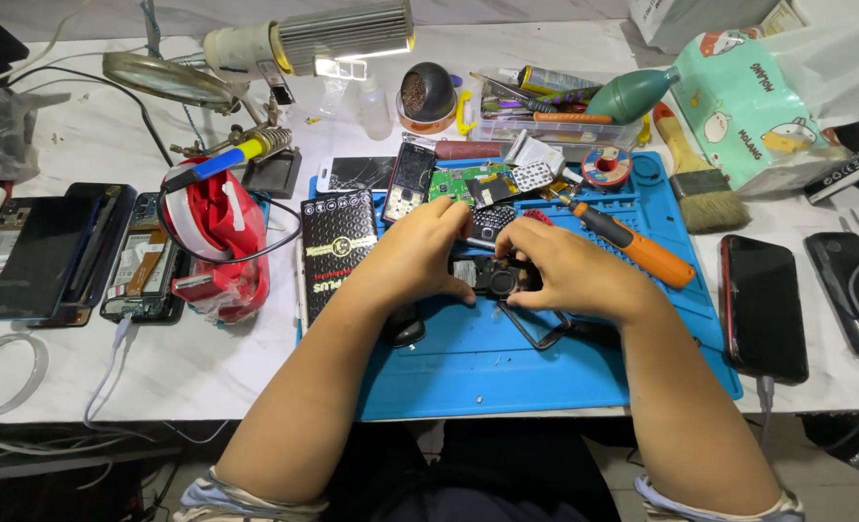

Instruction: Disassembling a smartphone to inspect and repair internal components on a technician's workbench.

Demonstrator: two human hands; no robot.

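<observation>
**Both hands close on a small opened phone over the blue mat**

Both hands meet at the middle of the blue mat (565, 372), pinching a small dark phone body (495, 278) between them. The left hand (420, 256) curls over its near-left edge, thumb pressed low, while the right hand (570, 271) clamps the other side with fingers bent over the top. Holding it from both sides likely keeps so small a piece steady, just above the mat where loose parts would land on rubber and not roll off.

A thin black frame (536, 329) lies on the mat right below the right hand, and a dark rounded part (405, 329) sits under the left wrist. Behind the hands a keypad (487, 220), a green circuit board (463, 181) and another small phone (409, 182) lie along the mat's far edge, apparently set out within reach. An orange screwdriver (632, 244) rests at an angle just right of the right hand. A black box (336, 249) lies along the mat's left edge.

Fingers cover most of the phone body, so I cannot tell which face is up or what the fingertips press. The part under the left wrist is too hidden to identify. Both forearms run out of the bottom edge.
</observation>
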